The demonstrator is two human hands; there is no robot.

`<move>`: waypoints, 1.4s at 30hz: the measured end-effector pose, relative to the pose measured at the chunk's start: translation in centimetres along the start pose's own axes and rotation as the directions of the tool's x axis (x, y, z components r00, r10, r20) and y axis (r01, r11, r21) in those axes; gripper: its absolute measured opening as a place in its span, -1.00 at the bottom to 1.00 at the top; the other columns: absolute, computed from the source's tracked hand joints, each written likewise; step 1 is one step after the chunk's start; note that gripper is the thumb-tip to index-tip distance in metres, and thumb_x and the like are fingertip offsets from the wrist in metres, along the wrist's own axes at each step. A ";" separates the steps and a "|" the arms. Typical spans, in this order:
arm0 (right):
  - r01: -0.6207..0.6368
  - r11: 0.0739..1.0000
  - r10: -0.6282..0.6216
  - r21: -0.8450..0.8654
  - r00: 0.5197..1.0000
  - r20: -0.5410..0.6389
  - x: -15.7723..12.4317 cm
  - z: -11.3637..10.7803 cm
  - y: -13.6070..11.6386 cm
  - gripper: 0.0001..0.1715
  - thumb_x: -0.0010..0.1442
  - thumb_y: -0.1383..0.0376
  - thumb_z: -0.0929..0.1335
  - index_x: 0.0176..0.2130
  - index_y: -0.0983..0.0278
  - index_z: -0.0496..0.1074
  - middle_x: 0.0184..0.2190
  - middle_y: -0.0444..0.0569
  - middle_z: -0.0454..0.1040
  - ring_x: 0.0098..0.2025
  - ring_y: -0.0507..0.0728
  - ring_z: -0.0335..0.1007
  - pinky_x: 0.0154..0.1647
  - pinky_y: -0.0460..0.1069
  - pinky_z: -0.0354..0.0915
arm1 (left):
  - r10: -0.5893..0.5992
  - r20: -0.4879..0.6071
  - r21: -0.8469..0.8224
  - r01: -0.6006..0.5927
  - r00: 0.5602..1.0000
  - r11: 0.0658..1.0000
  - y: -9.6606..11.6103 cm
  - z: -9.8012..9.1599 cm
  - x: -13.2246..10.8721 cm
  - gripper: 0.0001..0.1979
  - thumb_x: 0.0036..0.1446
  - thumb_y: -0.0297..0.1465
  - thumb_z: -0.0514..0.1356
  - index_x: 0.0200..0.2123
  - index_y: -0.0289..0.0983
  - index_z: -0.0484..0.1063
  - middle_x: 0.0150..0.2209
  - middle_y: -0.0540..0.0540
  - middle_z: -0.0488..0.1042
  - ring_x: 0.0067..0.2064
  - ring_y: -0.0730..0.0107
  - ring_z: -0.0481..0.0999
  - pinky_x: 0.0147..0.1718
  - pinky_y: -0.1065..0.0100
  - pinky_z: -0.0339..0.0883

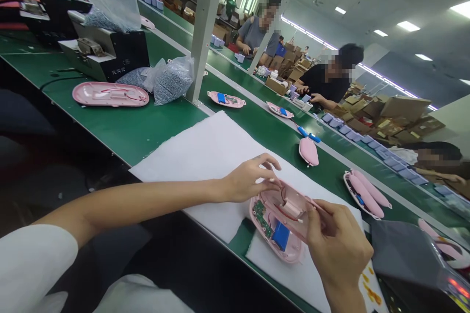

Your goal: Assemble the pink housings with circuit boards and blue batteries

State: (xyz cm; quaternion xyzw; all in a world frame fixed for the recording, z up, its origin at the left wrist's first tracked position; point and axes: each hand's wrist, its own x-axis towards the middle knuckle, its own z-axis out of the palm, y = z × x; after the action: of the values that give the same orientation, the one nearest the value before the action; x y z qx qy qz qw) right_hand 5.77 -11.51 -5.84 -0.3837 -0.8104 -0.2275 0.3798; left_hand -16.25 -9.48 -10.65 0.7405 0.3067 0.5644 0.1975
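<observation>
Left hand [249,181]: partly closed, fingers curved over the far rim of an upper pink plastic shell half [290,208], with a light hold. Right hand [340,249]: closed to a pinch, thumb and forefinger on the right edge of the same shell half, which is tilted up over a lower pink plastic shell half [293,254]. Lower shell half: contains a green circuit board [262,217] and a blue battery [281,235]; a thin red wire [282,188] shows between the halves. Location: both halves lie just beyond the near edge of a green workbench [165,127], across the gap between a large white foam sheet [205,166] and a smaller white foam sheet [286,274]. Surroundings: the large sheet extends left and far from the left hand; a dark grey pouch [407,254] stands just right of the right hand. Farther along the bench: a closed pink case [308,151], blue batteries with wires [308,134], and a white tray of long pink pieces [363,193]. Far left: a pink shell [110,94], a bag of grey pellets [172,80], and a black machine [106,54]. Across the bench: a seated co-worker [330,73], whose hands are at work well apart from these.
</observation>
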 end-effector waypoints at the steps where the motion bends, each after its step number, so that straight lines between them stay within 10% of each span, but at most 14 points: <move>1: -0.015 1.000 0.015 0.005 1.000 -0.002 0.1 0.1 0.0 -0.93 0.24 0.35 0.37 -0.29 0.31 0.47 -0.40 -0.10 0.53 -0.41 0.00 0.43 -0.39 -0.12 0.25 | -0.001 -0.018 0.008 0.001 1.000 1.000 0.0 0.1 -0.1 -0.85 0.26 -0.39 0.23 -0.28 -0.30 0.60 -0.05 -0.22 0.40 -0.14 0.36 0.48 -0.05 0.28 0.46; 10: -0.326 0.944 0.330 0.055 0.942 -0.067 0.0 -0.6 2.6 -0.77 0.20 0.19 0.41 -0.28 0.33 0.51 -0.37 0.02 0.53 -0.33 0.16 0.47 -0.27 0.00 0.30 | 0.043 0.023 0.133 -0.045 0.999 0.990 0.0 -0.2 -0.4 -0.84 0.29 -0.40 0.19 -0.29 -0.31 0.56 -0.07 -0.20 0.47 -0.11 0.33 0.47 -0.09 0.31 0.45; 15: -0.047 0.950 0.028 -0.307 0.997 -0.066 -0.2 -1.0 3.1 -0.90 0.16 0.34 0.41 -0.26 0.30 0.50 -0.42 -0.02 0.52 -0.39 0.15 0.46 -0.49 -0.03 0.15 | 0.243 0.028 0.178 -0.244 0.970 0.953 0.3 -0.5 -0.1 -0.81 0.31 -0.44 0.16 -0.33 -0.33 0.54 -0.05 -0.25 0.46 -0.05 0.29 0.44 -0.05 0.28 0.44; 18: 0.133 0.961 -0.145 -0.244 0.989 -0.035 0.0 -0.8 1.7 -0.90 0.14 0.41 0.41 -0.26 0.29 0.46 -0.42 -0.09 0.53 -0.42 0.05 0.44 -0.44 -0.08 0.22 | 0.313 -0.051 0.286 -0.287 0.948 0.914 0.5 0.2 -0.1 -0.82 0.31 -0.43 0.16 -0.29 -0.32 0.55 -0.11 -0.23 0.47 -0.10 0.31 0.44 -0.07 0.30 0.44; 24: 0.011 0.996 -0.015 -0.086 0.999 -0.051 0.4 -0.6 -1.9 -0.90 0.15 0.44 0.41 -0.27 0.30 0.46 -0.40 -0.05 0.53 -0.42 0.05 0.43 -0.42 -0.07 0.22 | 0.202 -0.158 0.464 -0.108 0.967 0.879 0.3 2.1 -0.8 -0.79 0.32 -0.45 0.11 -0.30 -0.29 0.54 -0.05 -0.18 0.46 -0.07 0.31 0.44 -0.08 0.31 0.45; 32: -0.222 0.975 0.222 0.006 0.975 -0.005 1.0 -0.6 -1.0 -0.87 0.22 0.26 0.41 -0.31 0.30 0.49 -0.39 -0.01 0.53 -0.38 0.12 0.46 -0.39 -0.03 0.27 | -0.006 0.192 0.059 -0.006 0.981 0.998 0.0 0.2 0.3 -0.90 0.21 -0.46 0.27 -0.34 -0.30 0.60 0.09 -0.22 0.38 0.10 0.19 0.42 0.11 0.21 0.38; 39: -0.419 0.886 0.415 0.196 0.908 0.063 0.3 0.0 -0.3 -0.76 0.18 0.16 0.42 -0.31 0.31 0.52 -0.37 0.02 0.55 -0.34 0.16 0.50 -0.28 0.01 0.39 | 0.006 -0.089 -0.052 -0.011 0.996 0.999 -0.6 1.0 -0.2 -0.89 0.23 -0.40 0.26 -0.32 -0.30 0.56 -0.02 -0.20 0.43 -0.16 0.35 0.50 -0.11 0.29 0.48; 42: -0.468 0.849 0.465 0.246 0.882 0.074 0.2 0.1 0.1 -0.73 0.15 0.13 0.44 -0.33 0.31 0.53 -0.37 0.03 0.55 -0.35 0.15 0.50 -0.28 0.01 0.41 | -0.245 -0.103 -0.287 0.207 0.964 0.935 -0.1 1.1 -0.2 -0.71 0.11 -0.36 0.37 -0.12 -0.28 0.42 -0.10 -0.15 0.49 -0.29 0.41 0.55 -0.29 0.36 0.48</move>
State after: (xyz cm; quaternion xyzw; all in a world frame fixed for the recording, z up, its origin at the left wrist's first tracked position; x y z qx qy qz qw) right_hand 5.78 -11.30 -5.72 -0.5176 -0.7177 -0.0194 0.4654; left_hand -15.26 -9.43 -11.18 0.6252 0.3218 0.6245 0.3400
